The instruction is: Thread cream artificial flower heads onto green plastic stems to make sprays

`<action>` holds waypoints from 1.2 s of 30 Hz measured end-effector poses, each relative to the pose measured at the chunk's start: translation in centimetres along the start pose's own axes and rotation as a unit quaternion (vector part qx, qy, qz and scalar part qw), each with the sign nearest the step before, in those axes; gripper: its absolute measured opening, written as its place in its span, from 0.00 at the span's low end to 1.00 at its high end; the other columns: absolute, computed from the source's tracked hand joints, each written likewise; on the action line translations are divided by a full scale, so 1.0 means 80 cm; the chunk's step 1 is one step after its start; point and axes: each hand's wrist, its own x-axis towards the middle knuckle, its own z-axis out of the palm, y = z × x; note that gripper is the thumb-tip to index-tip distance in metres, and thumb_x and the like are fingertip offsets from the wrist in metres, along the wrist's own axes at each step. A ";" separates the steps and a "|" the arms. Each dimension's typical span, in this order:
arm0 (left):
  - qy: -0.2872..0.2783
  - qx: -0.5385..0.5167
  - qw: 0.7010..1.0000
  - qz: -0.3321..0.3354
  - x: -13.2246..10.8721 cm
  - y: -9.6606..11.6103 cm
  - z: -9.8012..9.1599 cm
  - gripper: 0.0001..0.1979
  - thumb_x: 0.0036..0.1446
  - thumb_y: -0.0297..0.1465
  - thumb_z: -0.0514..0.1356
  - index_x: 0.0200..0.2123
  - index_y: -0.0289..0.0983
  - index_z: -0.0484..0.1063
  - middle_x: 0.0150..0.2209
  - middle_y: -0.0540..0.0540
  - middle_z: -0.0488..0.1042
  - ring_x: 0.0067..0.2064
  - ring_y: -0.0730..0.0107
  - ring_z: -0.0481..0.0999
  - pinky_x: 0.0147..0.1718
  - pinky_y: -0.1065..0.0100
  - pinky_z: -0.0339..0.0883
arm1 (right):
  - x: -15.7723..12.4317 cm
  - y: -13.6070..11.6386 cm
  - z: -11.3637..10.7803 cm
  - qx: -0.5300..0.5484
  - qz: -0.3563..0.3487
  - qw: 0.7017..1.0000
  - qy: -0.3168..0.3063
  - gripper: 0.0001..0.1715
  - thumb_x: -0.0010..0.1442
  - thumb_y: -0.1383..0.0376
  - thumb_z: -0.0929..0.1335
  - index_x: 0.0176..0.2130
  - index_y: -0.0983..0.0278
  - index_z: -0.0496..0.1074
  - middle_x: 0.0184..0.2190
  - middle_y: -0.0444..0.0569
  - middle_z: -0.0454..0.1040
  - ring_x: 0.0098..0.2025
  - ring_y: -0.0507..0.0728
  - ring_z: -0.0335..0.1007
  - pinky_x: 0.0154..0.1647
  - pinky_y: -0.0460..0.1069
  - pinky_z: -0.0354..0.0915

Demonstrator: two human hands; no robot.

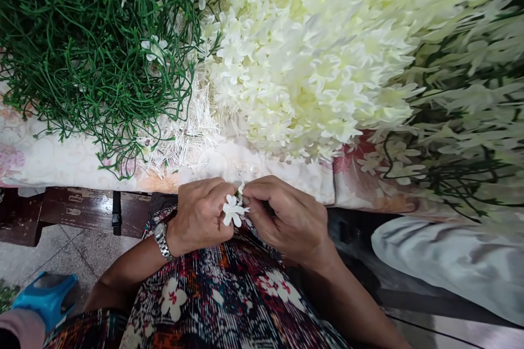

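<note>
Close to my body, my left hand (204, 210), with a watch on its wrist, is closed around a small artificial flower stem. A white artificial flower (233, 210) with rounded petals sticks out by its thumb side, and a bit of green shows there. My right hand (286, 215) meets it, thumb and forefinger pinched at a small white piece (240, 190) beside that flower. The fingertips partly hide this piece, so its exact kind is hard to make out. Most of the stem is hidden in the left fist.
Green artificial stems (106, 54) lie heaped on the flower-patterned cloth (65, 158) at the left. Thin white pieces (180, 142) lie beside them. A large pile of white artificial flowers (311, 65) fills the middle, with assembled sprays (462, 136) at right. A blue stool (47, 297) stands below left.
</note>
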 end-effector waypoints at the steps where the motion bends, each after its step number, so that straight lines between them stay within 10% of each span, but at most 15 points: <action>1: 0.004 -0.001 1.000 -0.003 0.000 0.001 0.000 0.05 0.35 0.22 0.47 0.19 0.37 0.58 0.17 0.52 0.55 0.20 0.74 0.56 0.20 0.71 0.51 | 0.000 0.000 0.001 0.002 -0.001 1.000 0.004 0.10 0.49 0.77 0.63 0.33 0.67 0.63 0.25 0.46 0.68 0.30 0.48 0.65 0.29 0.44 0.64; 20: -0.015 -0.127 0.990 -0.056 -0.005 -0.006 -0.015 0.11 0.47 0.21 0.49 0.34 0.35 0.65 0.26 0.49 0.67 0.28 0.74 0.66 0.28 0.72 0.60 | 0.005 0.001 0.000 0.056 -0.014 0.998 0.010 0.11 0.50 0.75 0.64 0.36 0.66 0.64 0.27 0.46 0.69 0.31 0.49 0.65 0.30 0.44 0.64; 36: 0.024 -0.159 0.986 -0.040 -0.008 -0.012 -0.010 0.09 0.43 0.18 0.52 0.28 0.35 0.66 0.22 0.53 0.65 0.24 0.79 0.62 0.25 0.75 0.58 | 0.010 0.001 0.001 0.048 -0.034 0.998 -0.008 0.10 0.50 0.76 0.62 0.34 0.66 0.62 0.24 0.45 0.66 0.28 0.49 0.63 0.27 0.44 0.63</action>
